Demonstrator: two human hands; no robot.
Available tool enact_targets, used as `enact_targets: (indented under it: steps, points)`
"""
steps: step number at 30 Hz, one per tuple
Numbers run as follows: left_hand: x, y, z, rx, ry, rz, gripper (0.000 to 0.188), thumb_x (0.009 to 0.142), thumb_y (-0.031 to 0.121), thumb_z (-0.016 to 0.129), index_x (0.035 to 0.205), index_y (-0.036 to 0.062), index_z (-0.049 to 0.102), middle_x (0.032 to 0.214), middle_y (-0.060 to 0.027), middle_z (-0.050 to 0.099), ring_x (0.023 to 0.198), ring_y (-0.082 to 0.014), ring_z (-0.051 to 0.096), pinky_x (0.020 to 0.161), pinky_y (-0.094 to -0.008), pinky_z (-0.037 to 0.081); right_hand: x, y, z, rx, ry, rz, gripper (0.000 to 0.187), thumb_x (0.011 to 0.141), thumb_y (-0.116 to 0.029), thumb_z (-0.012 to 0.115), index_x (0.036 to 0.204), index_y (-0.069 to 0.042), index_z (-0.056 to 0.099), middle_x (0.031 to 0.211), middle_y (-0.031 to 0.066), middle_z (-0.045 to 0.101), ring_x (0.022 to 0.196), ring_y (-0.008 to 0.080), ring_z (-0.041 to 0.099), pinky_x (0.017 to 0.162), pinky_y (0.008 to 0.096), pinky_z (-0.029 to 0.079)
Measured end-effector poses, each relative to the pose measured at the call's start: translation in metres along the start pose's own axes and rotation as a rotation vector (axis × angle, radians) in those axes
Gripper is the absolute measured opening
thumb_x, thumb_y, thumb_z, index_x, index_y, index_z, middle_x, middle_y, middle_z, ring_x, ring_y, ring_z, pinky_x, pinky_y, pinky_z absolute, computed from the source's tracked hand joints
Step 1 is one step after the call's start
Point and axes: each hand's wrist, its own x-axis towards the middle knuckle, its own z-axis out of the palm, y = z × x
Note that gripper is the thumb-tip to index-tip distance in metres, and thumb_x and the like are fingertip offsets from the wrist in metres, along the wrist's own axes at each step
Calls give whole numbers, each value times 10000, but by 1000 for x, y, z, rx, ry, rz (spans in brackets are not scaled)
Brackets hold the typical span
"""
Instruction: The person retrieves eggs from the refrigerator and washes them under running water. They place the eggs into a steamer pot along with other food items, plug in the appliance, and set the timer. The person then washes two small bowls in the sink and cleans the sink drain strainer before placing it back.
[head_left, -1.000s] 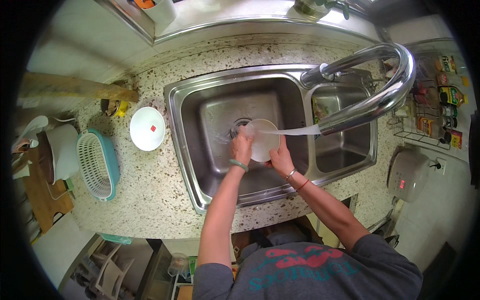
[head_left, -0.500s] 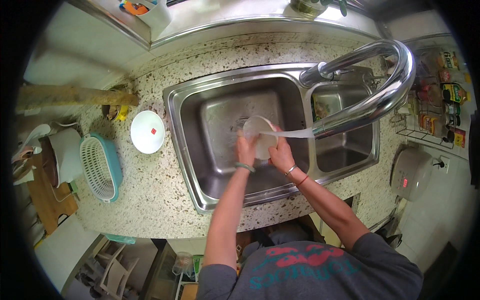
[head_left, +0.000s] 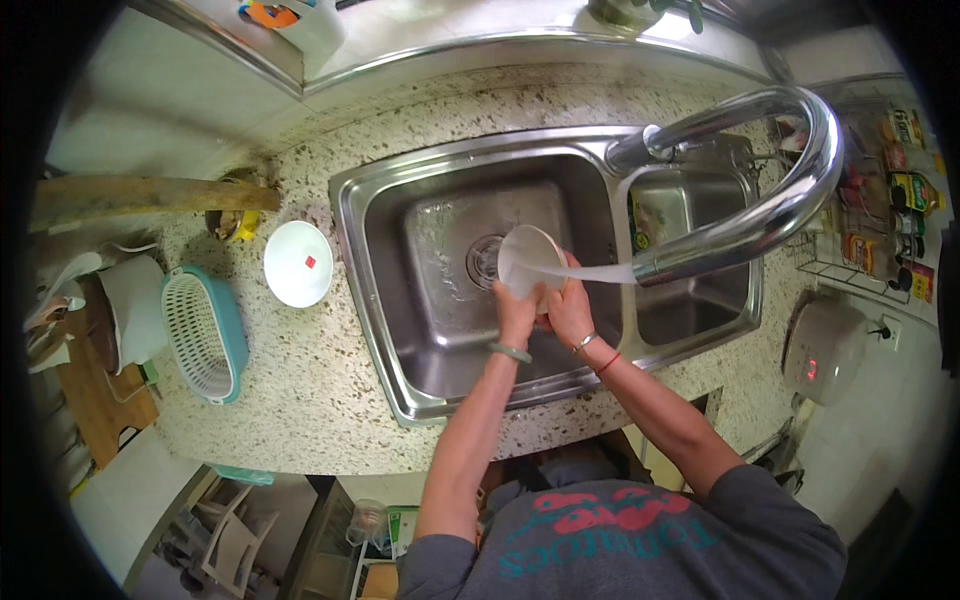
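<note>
Both my hands hold a small white bowl [head_left: 527,258] over the left basin of a steel double sink [head_left: 400,300]. My left hand [head_left: 517,312] grips its near left edge, and my right hand [head_left: 568,308] grips the near right edge. Water streams from the curved chrome faucet [head_left: 770,200] into the bowl. The bowl is tilted toward me, above the drain [head_left: 483,258].
A white bowl [head_left: 298,263] sits on the speckled counter left of the sink. Further left lie a teal and white basket [head_left: 205,335] and a wooden board [head_left: 95,395]. A wire rack with jars [head_left: 885,215] and a white appliance [head_left: 825,350] stand on the right.
The bowl and both hands stay under the stream; the bowl has tipped a little and my hands have shifted slightly around its rim.
</note>
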Motion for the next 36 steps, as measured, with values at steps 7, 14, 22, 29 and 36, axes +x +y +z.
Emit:
enact_targets:
  steps: [7, 14, 22, 29, 36]
  points:
    - [33, 83, -23, 553, -85, 123, 385, 850, 404, 618, 999, 50, 634, 952, -198, 665, 896, -363, 639, 773, -434, 485, -6, -24, -8, 243, -121, 275, 471, 827, 0, 377, 1294, 51, 346, 744, 181, 611, 462, 202, 604, 372, 318, 516]
    - [18, 91, -42, 462, 34, 20, 337, 898, 305, 540, 1094, 48, 633, 923, -201, 675, 824, -341, 659, 722, -434, 506, 10, 6, 0, 655, -285, 533, 320, 863, -57, 433, 1148, 89, 437, 819, 178, 619, 540, 246, 631, 430, 332, 552]
    - [-24, 146, -47, 685, -162, -147, 650, 826, -40, 409, 1415, 228, 345, 798, -211, 643, 661, -318, 661, 534, -429, 533, 55, 35, 23, 242, -322, 377, 240, 870, -191, 592, 1020, -9, 638, 834, 121, 677, 666, 244, 668, 551, 348, 557]
    - [3, 151, -53, 1562, -245, 400, 576, 821, 24, 502, 1370, 162, 397, 766, -214, 653, 679, -356, 663, 607, -453, 540, 89, -1, 12, -675, -455, -494, 114, 814, -150, 585, 900, -78, 604, 855, 193, 655, 741, 396, 640, 630, 449, 531]
    - [35, 132, -73, 1278, -285, 388, 205, 872, 174, 562, 1042, 103, 653, 773, -220, 653, 740, -351, 669, 601, -442, 524, 68, -24, 5, -750, -436, -571, 317, 883, -126, 484, 1193, -111, 547, 1119, 144, 632, 873, 360, 653, 712, 419, 546]
